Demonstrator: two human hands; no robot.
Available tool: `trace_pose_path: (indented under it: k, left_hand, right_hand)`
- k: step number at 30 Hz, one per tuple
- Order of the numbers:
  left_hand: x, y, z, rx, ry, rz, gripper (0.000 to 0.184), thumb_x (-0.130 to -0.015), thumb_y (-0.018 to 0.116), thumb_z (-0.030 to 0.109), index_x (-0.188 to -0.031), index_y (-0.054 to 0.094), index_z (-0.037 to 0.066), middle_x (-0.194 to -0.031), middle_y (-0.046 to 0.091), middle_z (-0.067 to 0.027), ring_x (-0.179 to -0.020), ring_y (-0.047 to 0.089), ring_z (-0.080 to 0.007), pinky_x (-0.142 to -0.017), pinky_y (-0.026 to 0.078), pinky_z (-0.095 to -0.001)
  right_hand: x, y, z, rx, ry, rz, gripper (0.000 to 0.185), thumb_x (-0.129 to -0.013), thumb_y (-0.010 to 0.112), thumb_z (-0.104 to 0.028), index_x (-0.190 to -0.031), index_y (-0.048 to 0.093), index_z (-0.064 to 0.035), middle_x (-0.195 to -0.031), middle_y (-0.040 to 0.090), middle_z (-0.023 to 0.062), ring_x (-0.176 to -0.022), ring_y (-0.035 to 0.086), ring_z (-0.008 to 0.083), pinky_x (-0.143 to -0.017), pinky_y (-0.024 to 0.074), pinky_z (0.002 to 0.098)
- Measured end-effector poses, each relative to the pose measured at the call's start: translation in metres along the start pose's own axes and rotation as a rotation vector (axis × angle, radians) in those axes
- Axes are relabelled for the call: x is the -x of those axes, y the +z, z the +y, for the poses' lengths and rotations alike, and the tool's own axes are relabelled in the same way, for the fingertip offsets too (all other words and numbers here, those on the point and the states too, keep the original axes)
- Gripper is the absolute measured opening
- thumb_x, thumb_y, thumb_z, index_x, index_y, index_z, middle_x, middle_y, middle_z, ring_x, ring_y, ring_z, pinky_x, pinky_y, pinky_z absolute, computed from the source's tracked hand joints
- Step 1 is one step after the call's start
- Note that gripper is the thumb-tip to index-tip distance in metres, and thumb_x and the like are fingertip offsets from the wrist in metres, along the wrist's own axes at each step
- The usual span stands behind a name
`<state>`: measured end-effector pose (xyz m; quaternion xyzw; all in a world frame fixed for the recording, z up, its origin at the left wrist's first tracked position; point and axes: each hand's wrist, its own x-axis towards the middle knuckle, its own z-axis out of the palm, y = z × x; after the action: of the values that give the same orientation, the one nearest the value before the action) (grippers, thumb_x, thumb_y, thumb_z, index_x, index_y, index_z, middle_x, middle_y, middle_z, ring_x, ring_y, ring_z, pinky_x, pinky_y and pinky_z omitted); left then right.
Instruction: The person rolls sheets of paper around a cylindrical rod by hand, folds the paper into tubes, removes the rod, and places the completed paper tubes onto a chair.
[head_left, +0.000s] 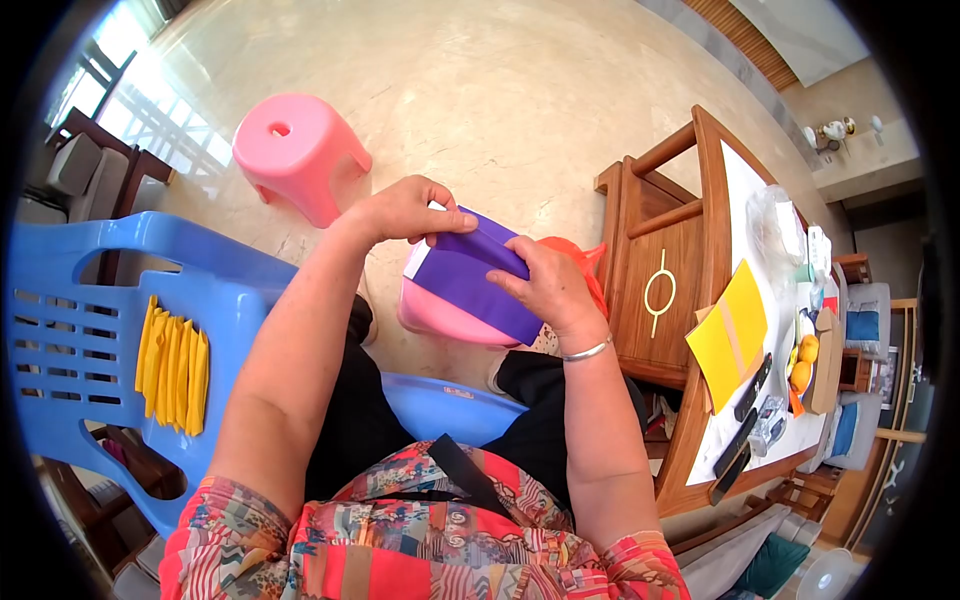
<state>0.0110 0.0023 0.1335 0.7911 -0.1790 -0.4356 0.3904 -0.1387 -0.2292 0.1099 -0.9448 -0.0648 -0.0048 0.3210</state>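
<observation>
A purple sheet [465, 285] with a white edge lies over a pink stool [450, 325] in front of my knees. My left hand [415, 212] pinches the sheet's upper part between thumb and fingers. On the sheet's right side rests my right hand [550, 282], its thumb and fingers apart, with a silver bracelet at the wrist. Whether its fingertips grip the sheet's fold cannot be made out. Several narrow yellow folded pieces [172, 368] lie in a row on the blue plastic chair [150, 238] at my left.
Another pink stool [300, 145] stands ahead on the left. At the right, a wooden table [712, 250] holds a yellow sheet [730, 325], black-handled tools [738, 445], orange items [803, 365] and plastic packaging. Something orange-red [585, 262] is beyond my right hand.
</observation>
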Motion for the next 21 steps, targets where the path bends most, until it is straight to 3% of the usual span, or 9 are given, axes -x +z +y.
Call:
trace_pose_path:
  k: [3, 7, 10, 13, 16, 18, 21]
  left_hand:
    - [-0.005, 0.01, -0.01, 0.088, 0.234, 0.159, 0.042, -0.094, 0.076, 0.047, -0.105, 0.077, 0.007, -0.085, 0.069, -0.0024, -0.069, 0.058, -0.0073, -0.06, 0.045, -0.0227]
    - [-0.009, 0.004, -0.015, 0.366, 0.312, 0.046, 0.038, -0.1, 0.069, 0.042, -0.109, 0.076, 0.006, -0.081, 0.067, -0.0018, -0.064, 0.055, -0.0063, -0.058, 0.043, -0.0226]
    - [-0.008, 0.003, -0.015, 0.352, 0.285, 0.016, 0.037, -0.103, 0.066, 0.041, -0.11, 0.074, 0.006, -0.073, 0.064, 0.0009, -0.062, 0.054, -0.0056, -0.056, 0.043, -0.0225]
    - [-0.009, 0.007, -0.01, 0.275, 0.21, 0.068, 0.039, -0.104, 0.064, 0.043, -0.104, 0.074, 0.005, -0.07, 0.064, 0.0002, -0.058, 0.053, -0.0067, -0.054, 0.043, -0.0236]
    - [-0.004, 0.013, 0.001, 0.137, 0.132, 0.141, 0.045, -0.104, 0.061, 0.047, -0.097, 0.073, 0.004, -0.068, 0.065, -0.0013, -0.055, 0.052, -0.0088, -0.054, 0.043, -0.0253]
    - [0.001, 0.016, 0.007, 0.001, 0.054, 0.204, 0.048, -0.104, 0.059, 0.05, -0.102, 0.074, 0.004, -0.069, 0.064, -0.002, -0.056, 0.053, -0.0096, -0.055, 0.045, -0.0264]
    - [-0.009, 0.016, -0.006, 0.321, 0.25, 0.182, 0.051, -0.108, 0.052, 0.05, -0.119, 0.072, 0.005, -0.074, 0.064, -0.0001, -0.064, 0.055, -0.0073, -0.06, 0.046, -0.0246]
  right_hand:
    - [0.0, 0.0, 0.0, -0.038, 0.05, -0.059, 0.037, -0.089, 0.078, -0.035, -0.107, 0.068, -0.004, -0.092, 0.072, 0.0209, -0.082, 0.071, 0.0388, -0.072, 0.0568, 0.044]
    - [-0.001, -0.007, -0.007, -0.459, 0.383, -0.286, 0.038, -0.092, 0.076, -0.035, -0.111, 0.068, -0.0026, -0.092, 0.072, 0.0215, -0.08, 0.071, 0.0368, -0.071, 0.0566, 0.0419]
    - [0.0, -0.004, -0.003, -0.51, 0.375, -0.253, 0.04, -0.093, 0.075, -0.034, -0.114, 0.067, -0.0018, -0.092, 0.072, 0.0221, -0.08, 0.071, 0.0369, -0.071, 0.0561, 0.0418]
    - [-0.002, 0.014, 0.008, -0.305, 0.087, -0.033, 0.04, -0.097, 0.075, -0.032, -0.117, 0.065, 0.0003, -0.085, 0.069, 0.0089, -0.072, 0.066, 0.0165, -0.068, 0.0541, 0.0338]
    - [-0.001, 0.018, 0.008, -0.1, 0.049, -0.003, 0.04, -0.093, 0.075, -0.033, -0.117, 0.065, -0.0017, -0.094, 0.071, 0.0245, -0.081, 0.07, 0.0403, -0.073, 0.0556, 0.0443]
    - [-0.001, 0.016, 0.009, -0.169, 0.066, -0.059, 0.039, -0.094, 0.075, -0.033, -0.115, 0.065, -0.0016, -0.092, 0.072, 0.0199, -0.078, 0.071, 0.0354, -0.069, 0.0557, 0.0417]
    - [-0.002, 0.01, 0.0, -0.484, 0.264, -0.195, 0.035, -0.096, 0.075, -0.032, -0.111, 0.065, -0.0021, -0.085, 0.07, 0.0101, -0.07, 0.068, 0.0235, -0.06, 0.0532, 0.0345]
